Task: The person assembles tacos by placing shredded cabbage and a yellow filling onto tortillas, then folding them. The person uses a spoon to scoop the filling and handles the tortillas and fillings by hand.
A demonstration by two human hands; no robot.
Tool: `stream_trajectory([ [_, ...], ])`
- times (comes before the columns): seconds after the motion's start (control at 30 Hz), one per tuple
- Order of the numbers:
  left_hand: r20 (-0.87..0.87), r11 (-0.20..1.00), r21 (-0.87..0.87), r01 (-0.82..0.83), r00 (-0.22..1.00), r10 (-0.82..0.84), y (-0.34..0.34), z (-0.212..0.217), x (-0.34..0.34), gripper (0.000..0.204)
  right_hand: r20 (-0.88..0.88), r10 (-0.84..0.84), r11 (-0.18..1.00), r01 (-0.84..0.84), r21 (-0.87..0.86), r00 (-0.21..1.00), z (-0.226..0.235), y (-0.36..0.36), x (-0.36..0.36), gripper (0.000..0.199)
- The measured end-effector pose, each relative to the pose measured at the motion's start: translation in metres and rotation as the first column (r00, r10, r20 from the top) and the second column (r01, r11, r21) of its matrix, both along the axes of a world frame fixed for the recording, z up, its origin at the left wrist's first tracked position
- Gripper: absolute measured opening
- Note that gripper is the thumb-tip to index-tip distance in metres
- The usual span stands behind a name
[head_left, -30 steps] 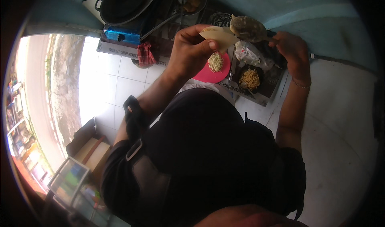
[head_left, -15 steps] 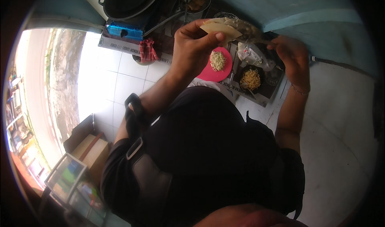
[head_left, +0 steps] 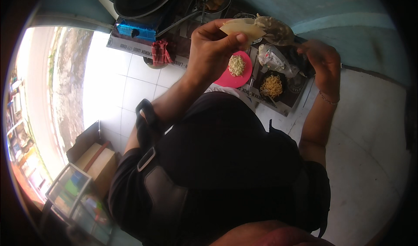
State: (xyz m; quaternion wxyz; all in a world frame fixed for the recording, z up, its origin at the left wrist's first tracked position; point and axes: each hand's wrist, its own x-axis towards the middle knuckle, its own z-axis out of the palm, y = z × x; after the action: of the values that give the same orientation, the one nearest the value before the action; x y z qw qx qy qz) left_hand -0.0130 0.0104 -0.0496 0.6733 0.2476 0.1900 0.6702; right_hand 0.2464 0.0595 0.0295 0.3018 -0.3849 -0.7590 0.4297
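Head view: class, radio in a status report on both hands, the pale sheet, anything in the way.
Left hand: pinching pale sheet. Right hand: holding smeared cooking tool by handle. Tool's head at sheet's right edge, touching unclear; nothing seen blocking.

Pale sheet point(head_left: 243, 27) partly behind left hand point(head_left: 210, 42); wok point(head_left: 143, 1) cropped at top

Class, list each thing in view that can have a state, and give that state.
Left hand: closed on pale flat piece
Pale flat piece: held up, folded or layered
Right hand: gripping the utensil
Utensil: raised, head smeared
Wok: uncovered, on blue stove
Blue stove: flame not visible
Pink plate: bearing a pale heap
Noodles: heaped
Plastic bag: crumpled
Checked cloth: bunched
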Motion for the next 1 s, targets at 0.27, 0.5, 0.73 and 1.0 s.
stream_trajectory([
  [0.27, 0.074, 0.999, 0.032, 0.008, 0.997, -0.01, -0.001, 0.001, -0.001, 0.024, -0.031, -0.022, 1.0, 0.022, 0.009, 0.999, 0.003, 0.001, 0.0, 0.016],
  [0.5, 0.035, 0.998, 0.06, 0.025, 0.999, -0.027, -0.002, -0.002, -0.003, 0.023, 0.034, 0.013, 0.998, -0.016, 0.062, 0.999, 0.01, 0.002, -0.01, 0.017],
  [0.73, 0.198, 0.998, 0.02, 0.065, 0.978, -0.068, -0.006, 0.003, -0.003, 0.026, 0.025, -0.046, 0.989, 0.042, 0.145, 0.999, 0.015, -0.003, -0.015, 0.016],
  [1.0, 0.183, 0.995, 0.031, 0.093, 0.978, -0.097, -0.006, 0.003, -0.003, 0.026, 0.078, -0.178, 0.958, 0.155, 0.24, 0.981, -0.017, 0.016, 0.001, 0.018],
])
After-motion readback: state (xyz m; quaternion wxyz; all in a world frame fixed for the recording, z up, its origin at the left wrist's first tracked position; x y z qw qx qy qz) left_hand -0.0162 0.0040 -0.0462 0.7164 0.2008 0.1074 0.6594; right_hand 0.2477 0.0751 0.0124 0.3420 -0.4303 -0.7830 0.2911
